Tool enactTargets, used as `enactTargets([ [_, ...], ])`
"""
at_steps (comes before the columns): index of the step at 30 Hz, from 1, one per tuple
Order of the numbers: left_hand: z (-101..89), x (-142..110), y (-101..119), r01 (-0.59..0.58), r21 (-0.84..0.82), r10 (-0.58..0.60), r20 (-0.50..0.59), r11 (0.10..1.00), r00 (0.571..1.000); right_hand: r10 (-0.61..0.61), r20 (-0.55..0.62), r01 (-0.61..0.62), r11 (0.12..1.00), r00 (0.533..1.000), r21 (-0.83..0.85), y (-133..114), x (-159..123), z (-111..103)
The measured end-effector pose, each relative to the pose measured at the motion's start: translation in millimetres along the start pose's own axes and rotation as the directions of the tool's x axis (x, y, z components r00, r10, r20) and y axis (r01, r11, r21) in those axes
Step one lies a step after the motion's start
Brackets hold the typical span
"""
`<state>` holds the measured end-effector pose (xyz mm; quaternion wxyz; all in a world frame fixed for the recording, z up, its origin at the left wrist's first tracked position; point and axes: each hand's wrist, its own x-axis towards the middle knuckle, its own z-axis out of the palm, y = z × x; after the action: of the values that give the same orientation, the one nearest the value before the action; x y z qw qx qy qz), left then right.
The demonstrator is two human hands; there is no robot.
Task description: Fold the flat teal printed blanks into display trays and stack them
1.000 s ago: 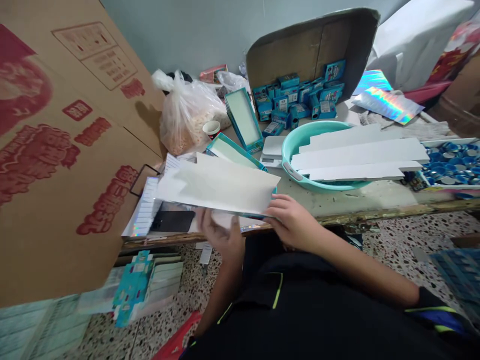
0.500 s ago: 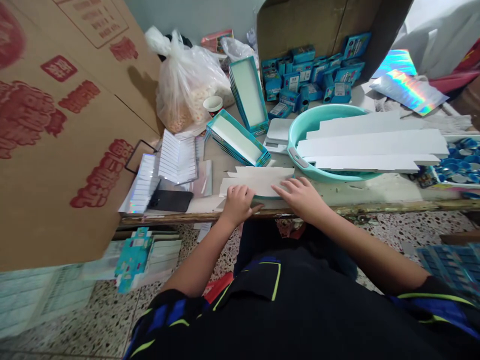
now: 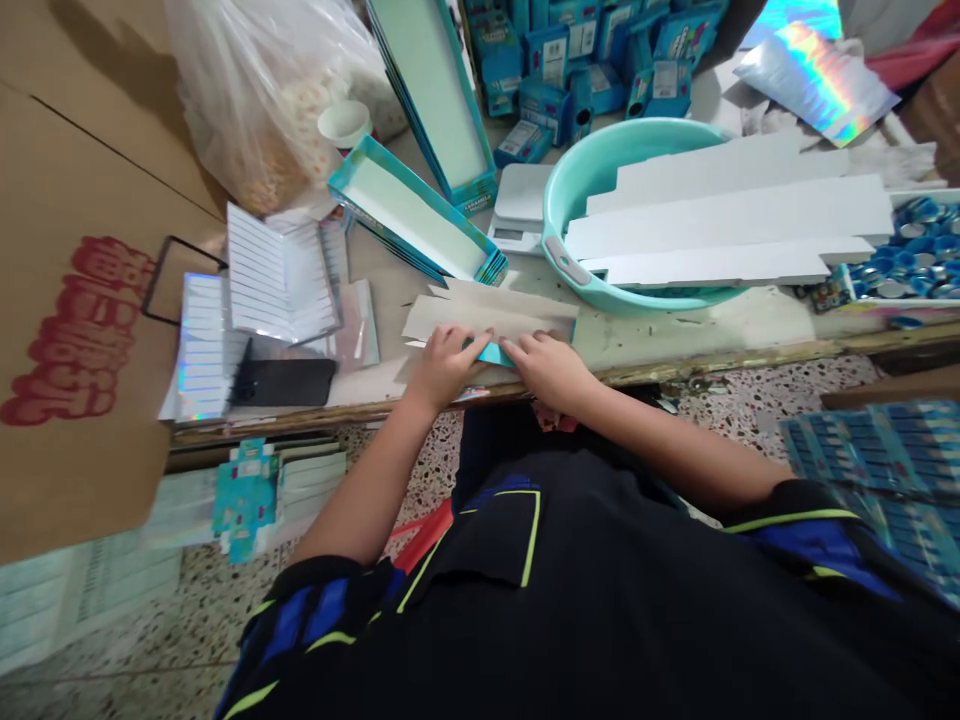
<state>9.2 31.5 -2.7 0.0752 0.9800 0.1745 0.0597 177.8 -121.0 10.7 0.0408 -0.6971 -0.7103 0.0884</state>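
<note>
Left hand [image 3: 444, 368] and right hand [image 3: 546, 370] lie half open, palms down, on a white card strip [image 3: 487, 320] near the wooden table edge [image 3: 675, 372]; neither visibly grips it. A teal card piece [image 3: 494, 353] shows between the fingertips. Farther right, a teal basin [image 3: 577, 150] holds more white strips [image 3: 727, 215]. A black phone [image 3: 285, 382] lies left.

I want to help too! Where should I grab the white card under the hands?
Try pinching the white card at its end beside the left hand, coming from that side. The left hand and the right hand are both pressing near the middle, so that end looks freest. The card lies flat on the table, so lift its edge a little with your fingers first.
</note>
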Motion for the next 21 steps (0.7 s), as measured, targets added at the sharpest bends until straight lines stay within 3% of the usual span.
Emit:
enactTargets([
  [3, -1.2, 0, 1, -0.054, 0.000, 0.054, 0.086, 0.999, 0.995, 0.044, -0.047, -0.045, 0.999, 0.998, -0.015, -3, -3, 0],
  [5, -2.6, 2, 5, -0.035, 0.051, 0.028, 0.132, 0.998, 0.991, 0.059, -0.058, -0.060, 0.998, 0.997, -0.013, -4, -3, 0],
  [11, -3.5, 9, 9, 0.000, 0.149, -0.021, 0.141, 0.989, 0.990, 0.203, -0.018, -0.203, 0.979, 0.979, 0.012, -6, 5, -3],
  [15, 1.3, 17, 6, 0.047, 0.117, -0.060, 0.112, 0.992, 0.992, 0.182, 0.071, -0.186, 0.981, 0.981, 0.060, -1, 16, -10],
  [21, 10.9, 26, 5, 0.139, 0.130, -0.158, 0.147, 0.982, 0.977, 0.237, 0.195, -0.260, 0.960, 0.952, 0.101, 8, 29, -18],
])
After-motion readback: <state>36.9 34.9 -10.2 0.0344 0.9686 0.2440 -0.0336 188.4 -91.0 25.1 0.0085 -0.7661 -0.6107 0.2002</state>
